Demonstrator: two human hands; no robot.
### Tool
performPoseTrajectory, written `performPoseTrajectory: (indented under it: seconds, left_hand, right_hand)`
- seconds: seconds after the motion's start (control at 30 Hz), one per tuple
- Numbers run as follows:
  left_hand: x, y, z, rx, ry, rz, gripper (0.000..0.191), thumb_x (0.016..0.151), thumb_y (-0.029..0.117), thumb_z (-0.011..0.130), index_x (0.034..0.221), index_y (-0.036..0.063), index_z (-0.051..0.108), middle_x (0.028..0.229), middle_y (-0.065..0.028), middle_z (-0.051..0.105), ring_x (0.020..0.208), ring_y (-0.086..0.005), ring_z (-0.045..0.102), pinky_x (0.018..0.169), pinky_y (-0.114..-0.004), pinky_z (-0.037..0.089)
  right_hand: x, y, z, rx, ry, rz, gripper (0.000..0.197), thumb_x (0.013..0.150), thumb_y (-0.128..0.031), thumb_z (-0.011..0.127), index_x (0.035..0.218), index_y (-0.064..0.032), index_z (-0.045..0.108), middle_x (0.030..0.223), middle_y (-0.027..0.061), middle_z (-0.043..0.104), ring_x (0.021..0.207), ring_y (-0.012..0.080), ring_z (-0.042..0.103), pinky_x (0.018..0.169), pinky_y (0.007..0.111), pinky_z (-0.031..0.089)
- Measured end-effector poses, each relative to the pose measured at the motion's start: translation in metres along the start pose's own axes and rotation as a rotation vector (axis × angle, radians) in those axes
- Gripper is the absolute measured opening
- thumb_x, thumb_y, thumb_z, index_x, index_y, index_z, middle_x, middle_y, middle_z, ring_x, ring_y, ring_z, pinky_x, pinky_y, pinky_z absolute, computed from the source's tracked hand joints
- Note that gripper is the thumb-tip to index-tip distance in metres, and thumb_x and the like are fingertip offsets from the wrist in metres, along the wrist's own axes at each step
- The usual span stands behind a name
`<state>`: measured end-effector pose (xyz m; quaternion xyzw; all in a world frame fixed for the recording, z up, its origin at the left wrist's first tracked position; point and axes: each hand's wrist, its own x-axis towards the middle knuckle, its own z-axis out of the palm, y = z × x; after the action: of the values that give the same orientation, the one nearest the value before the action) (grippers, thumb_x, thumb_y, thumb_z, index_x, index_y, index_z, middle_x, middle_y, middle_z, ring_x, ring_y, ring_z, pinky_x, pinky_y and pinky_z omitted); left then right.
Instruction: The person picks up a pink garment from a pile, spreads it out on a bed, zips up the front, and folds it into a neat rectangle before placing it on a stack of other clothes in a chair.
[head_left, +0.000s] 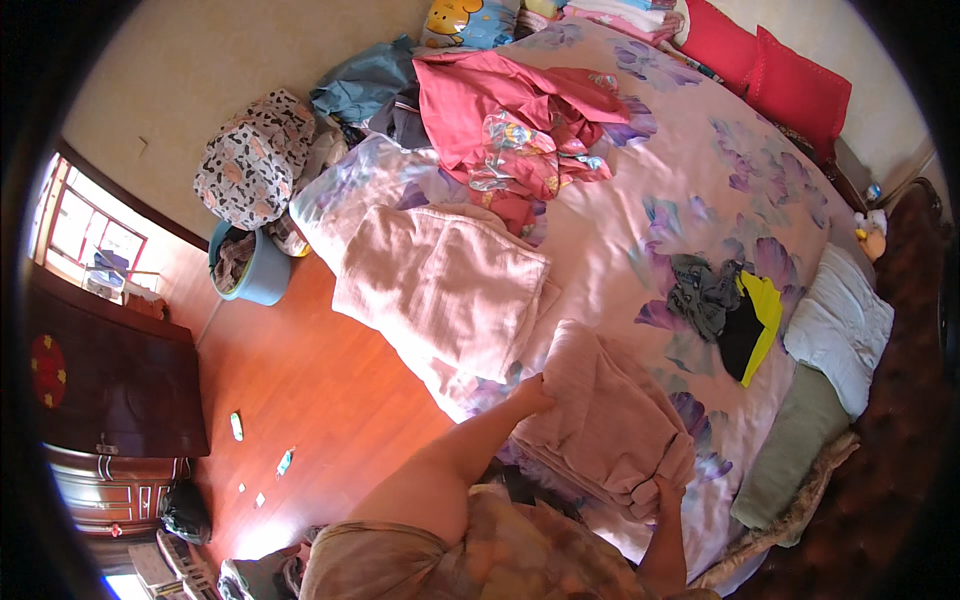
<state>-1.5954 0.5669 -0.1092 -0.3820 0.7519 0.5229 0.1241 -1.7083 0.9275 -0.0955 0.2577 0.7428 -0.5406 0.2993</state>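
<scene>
A folded pink garment (600, 412) lies at the near edge of the bed, between my two hands. My left hand (534, 395) grips its left edge, near the upper fold. At its lower right corner, beside a dark-trimmed edge, my right hand (667, 491) holds the cloth; some of its fingers are hidden. Just beyond, a larger folded pink cloth (442, 285) rests flat on the floral bedsheet (592, 232). Farther up the bed, a red garment with printed patches (517, 112) is spread in loose folds.
Grey cloth (701, 292) and a black and yellow garment (750, 322) lie to the right, near a white folded cloth (840, 322) and a green one (787, 442). A blue bucket (266, 270) stands on the wooden floor. Red pillows (799, 90) lean at the back right.
</scene>
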Motion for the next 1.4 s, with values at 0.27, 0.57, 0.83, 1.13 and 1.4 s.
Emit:
performPoseTrajectory:
  seconds: [0.27, 0.57, 0.83, 1.13, 1.4]
  left_hand:
    - [-0.062, 0.071, -0.088, 0.182, 0.16, 0.305, 0.056, 0.056, 0.028, 0.062, 0.105, 0.0029, 0.048, 0.095, -0.0197, 0.055, 0.089, -0.0327, 0.052, 0.075, -0.037, 0.043]
    - [-0.109, 0.086, -0.3, -0.014, 0.306, 0.331, 0.051, 0.066, 0.01, 0.061, 0.112, 0.0003, 0.041, 0.097, -0.0117, 0.054, 0.09, -0.0204, 0.052, 0.079, -0.031, 0.043]
    - [-0.056, -0.019, -0.464, -0.345, 0.284, 0.165, 0.057, 0.064, 0.015, 0.056, 0.116, -0.0012, 0.038, 0.104, -0.0128, 0.05, 0.094, -0.0202, 0.048, 0.081, -0.031, 0.039]
    - [0.073, -0.221, -0.451, 0.211, 0.408, -0.052, 0.068, 0.062, 0.016, 0.053, 0.123, 0.0017, 0.026, 0.11, -0.0265, 0.044, 0.101, -0.0393, 0.043, 0.086, -0.04, 0.035]
    - [0.082, -0.222, -0.488, -0.338, 0.189, -0.237, 0.066, 0.069, 0.042, 0.061, 0.109, -0.0061, 0.042, 0.097, -0.0119, 0.052, 0.083, -0.0187, 0.049, 0.072, -0.03, 0.039]
  right_hand:
    - [-0.051, -0.037, 0.006, -0.072, -0.048, -0.456, 0.086, 0.055, -0.013, 0.068, 0.126, -0.0033, 0.019, 0.119, 0.0132, 0.036, 0.107, 0.0256, 0.039, 0.09, 0.033, 0.033]
    - [-0.123, -0.14, 0.178, -0.075, -0.215, -0.729, 0.083, 0.059, -0.007, 0.066, 0.126, -0.0009, 0.017, 0.12, 0.0137, 0.035, 0.108, 0.0246, 0.037, 0.09, 0.032, 0.032]
    - [-0.147, -0.151, 0.362, 0.03, -0.315, -0.527, 0.096, 0.056, -0.009, 0.07, 0.128, -0.0022, 0.007, 0.118, 0.0162, 0.038, 0.106, 0.0244, 0.041, 0.086, 0.031, 0.037]
    - [-0.1, -0.095, 0.473, -0.645, 0.041, -0.192, 0.107, 0.051, -0.04, 0.069, 0.13, -0.0055, 0.004, 0.123, 0.0225, 0.03, 0.111, 0.0349, 0.035, 0.093, 0.037, 0.029]
    - [-0.096, -0.093, 0.464, -0.622, 0.045, -0.328, 0.104, 0.051, -0.041, 0.069, 0.129, -0.0051, 0.01, 0.118, 0.023, 0.034, 0.109, 0.0355, 0.036, 0.089, 0.038, 0.033]
